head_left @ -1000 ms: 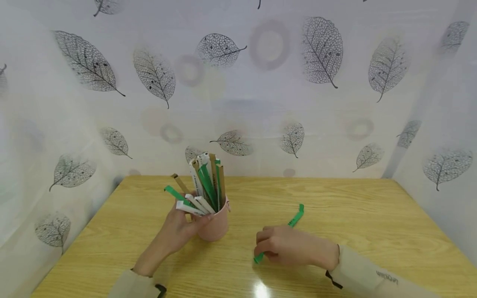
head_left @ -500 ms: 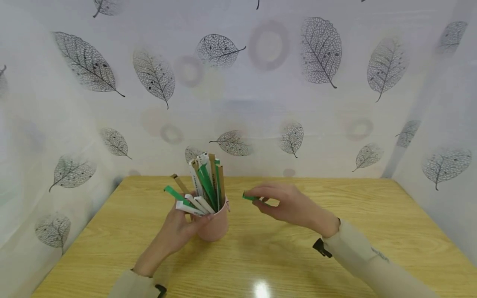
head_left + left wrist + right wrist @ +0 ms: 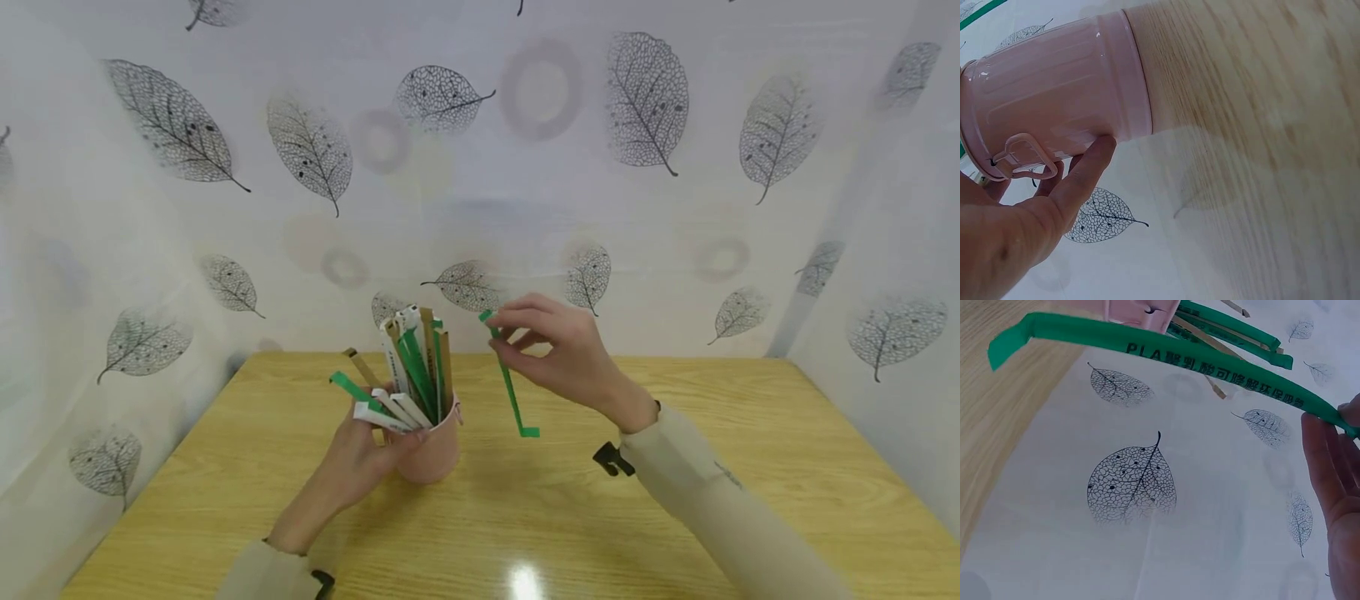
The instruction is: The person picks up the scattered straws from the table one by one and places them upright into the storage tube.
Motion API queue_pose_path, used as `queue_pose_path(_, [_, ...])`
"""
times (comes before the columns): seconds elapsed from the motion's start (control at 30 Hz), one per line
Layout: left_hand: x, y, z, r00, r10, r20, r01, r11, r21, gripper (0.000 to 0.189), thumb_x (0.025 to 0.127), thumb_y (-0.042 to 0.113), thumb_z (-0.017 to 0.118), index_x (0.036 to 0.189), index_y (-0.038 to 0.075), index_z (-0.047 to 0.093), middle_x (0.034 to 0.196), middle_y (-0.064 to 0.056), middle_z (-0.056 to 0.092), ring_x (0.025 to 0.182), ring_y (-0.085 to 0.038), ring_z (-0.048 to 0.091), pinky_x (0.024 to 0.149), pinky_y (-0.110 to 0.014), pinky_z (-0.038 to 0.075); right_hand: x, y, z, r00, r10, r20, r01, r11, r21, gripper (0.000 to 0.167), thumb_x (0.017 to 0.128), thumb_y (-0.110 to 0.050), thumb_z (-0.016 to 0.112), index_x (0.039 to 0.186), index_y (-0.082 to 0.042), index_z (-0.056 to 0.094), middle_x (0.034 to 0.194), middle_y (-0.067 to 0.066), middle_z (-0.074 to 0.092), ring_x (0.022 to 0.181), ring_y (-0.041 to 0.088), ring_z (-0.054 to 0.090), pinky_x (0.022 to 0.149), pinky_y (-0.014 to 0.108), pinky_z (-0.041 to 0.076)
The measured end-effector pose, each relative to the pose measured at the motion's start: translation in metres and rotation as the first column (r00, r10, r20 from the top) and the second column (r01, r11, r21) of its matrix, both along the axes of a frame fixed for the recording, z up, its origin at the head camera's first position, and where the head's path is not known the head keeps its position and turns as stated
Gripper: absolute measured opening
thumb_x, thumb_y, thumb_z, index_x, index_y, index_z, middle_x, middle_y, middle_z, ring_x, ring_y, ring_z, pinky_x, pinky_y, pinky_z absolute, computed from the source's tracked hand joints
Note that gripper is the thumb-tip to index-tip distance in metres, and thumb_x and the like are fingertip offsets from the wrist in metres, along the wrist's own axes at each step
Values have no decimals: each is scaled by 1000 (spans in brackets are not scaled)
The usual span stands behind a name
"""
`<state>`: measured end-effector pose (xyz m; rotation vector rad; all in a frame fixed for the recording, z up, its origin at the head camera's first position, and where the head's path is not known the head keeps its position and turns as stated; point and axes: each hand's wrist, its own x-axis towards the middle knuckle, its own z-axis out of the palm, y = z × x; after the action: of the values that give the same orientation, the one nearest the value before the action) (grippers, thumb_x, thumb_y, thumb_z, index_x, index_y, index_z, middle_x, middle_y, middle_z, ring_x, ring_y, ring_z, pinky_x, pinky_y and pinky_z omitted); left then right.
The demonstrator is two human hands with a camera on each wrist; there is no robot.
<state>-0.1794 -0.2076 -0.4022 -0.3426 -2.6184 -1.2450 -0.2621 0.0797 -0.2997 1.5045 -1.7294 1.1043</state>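
A green paper-wrapped straw (image 3: 512,390) hangs down from my right hand (image 3: 558,346), pinched near its upper end between thumb and fingers. Its lower end is bent sideways, above the table. Dark print starting with "PLA" runs along the wrapper (image 3: 1166,353) in the right wrist view. To the left, my left hand (image 3: 360,462) holds a small pink bucket (image 3: 433,457), the thumb at its rim and the other fingers partly hidden behind it. Several wrapped straws (image 3: 422,375) in green, white and brown stand in the bucket, some leaning out to the left. The bucket's wire handle (image 3: 1029,153) shows in the left wrist view.
The wood-grain table (image 3: 637,500) carries the bucket left of its middle. A pale curtain (image 3: 480,183) printed with leaves hangs behind the table and along both sides.
My right hand has picked the green straw up off the table, raising it up and slightly left beside the bucket; it now hangs downward. The left hand and the bucket have stayed in place.
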Motion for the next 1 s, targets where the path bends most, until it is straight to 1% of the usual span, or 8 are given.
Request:
queue_pose_path(0.13, [0,0,1,1000,3,3,-3,1000,0,66,92,37,75,143,9,45,123,-9,57,98,-20,53,82,-37,47,-2,-9,11,1000,-5,-14,4,997,-72,33,79,14,76,110,3,71,111,20,67,84,22,74,69,21,61])
queue_pose_path(0.27, [0,0,1,1000,6,15,-6,1000,1,66,92,37,75,143,9,45,124,-10,57,99,-20,53,83,-37,46,-2,-19,23,1000,5,-9,-6,991,-130,35,79,15,75,113,7,69,111,21,69,85,25,75,71,24,61])
queue_pose_path(0.37, [0,0,1,1000,4,26,-5,1000,5,67,92,38,74,144,8,44,125,-10,56,99,-20,52,82,-37,46,-1,-25,30,1000,17,-7,-18,987,-159,36,79,17,74,114,11,68,109,23,70,83,27,75,72,25,62])
queue_pose_path(0.43, [0,0,1,999,4,31,-5,1000,7,67,92,39,74,144,8,44,125,-10,56,99,-20,52,82,-37,45,0,-29,33,1000,22,-9,-23,985,-173,34,80,16,74,113,12,69,107,24,70,83,27,74,72,26,62])
queue_pose_path(0.63, [-1,-1,1,999,8,40,-9,1000,4,66,92,40,75,143,12,44,117,-5,59,96,-18,52,81,-35,47,3,-40,39,999,52,-4,-52,978,-204,29,80,16,75,108,12,70,108,25,66,84,27,74,72,27,62])
queue_pose_path(0.8, [-1,-2,0,999,6,36,-6,1000,1,65,92,40,75,142,12,44,119,-5,59,97,-18,52,81,-36,46,2,-50,39,995,96,21,-89,976,-201,28,81,16,74,108,11,70,107,24,66,84,27,74,71,27,62])
queue_pose_path(1.0, [-2,-2,0,1000,-2,30,2,1000,5,64,92,39,75,142,13,44,120,-3,60,98,-18,53,82,-36,47,0,-58,26,995,86,56,-76,983,-164,26,82,14,74,107,8,71,105,21,69,83,25,75,69,25,62])
